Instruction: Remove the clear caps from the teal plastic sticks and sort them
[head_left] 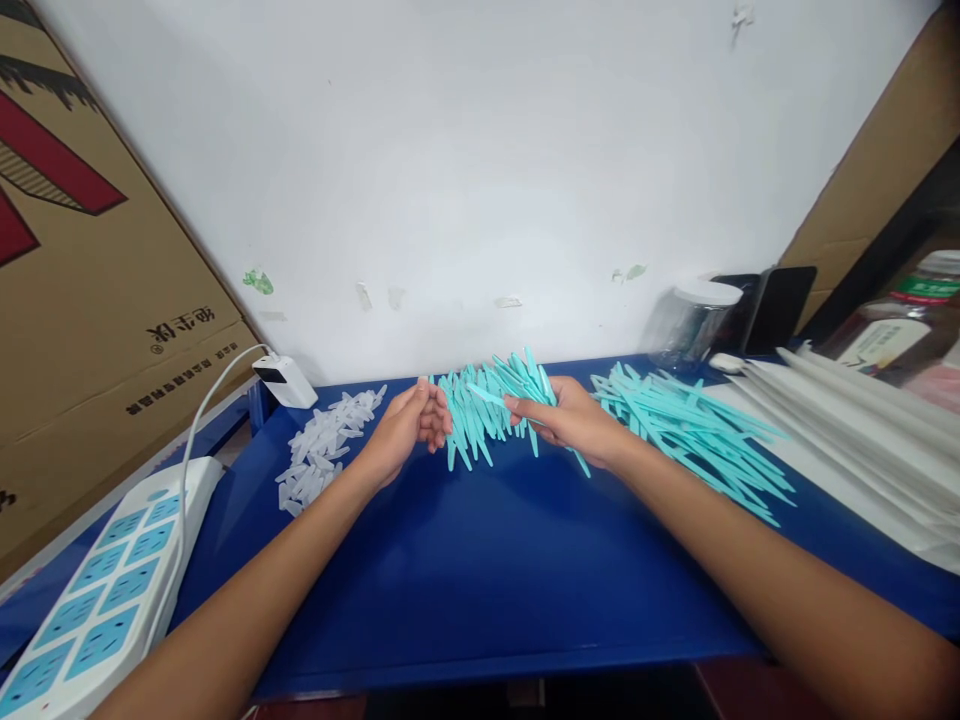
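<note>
In the right hand (pixel 574 412), a fanned bundle of teal sticks (pixel 525 378), pinched between thumb and fingers, upper tips toward the wall (pixel 480 180). Jutting leftward from the same thumb, one paler stick (pixel 486 396), aimed roughly at the left hand (pixel 409 425). On that side, fingers loosely curled, thumb close to the forefinger; cannot tell about anything held there.

Between the two hands, on the blue counter (pixel 495 590), a middle pile of teal sticks (pixel 469 425), laid side by side in a rough row: left end just beside the left fingertips, right end partly hidden by the right hand. Outside the right hand, near the wrist, a loose heap of teal sticks (pixel 690 430), well apart from the left hand. Outside the left hand, a scatter of small translucent pieces (pixel 322 450), near but not touching. Farther left, a white charger (pixel 285 382) and a power strip (pixel 127 560). Past the heap, white sheets (pixel 862 450); close to the wall, a lidded clear jar (pixel 686 335).
</note>
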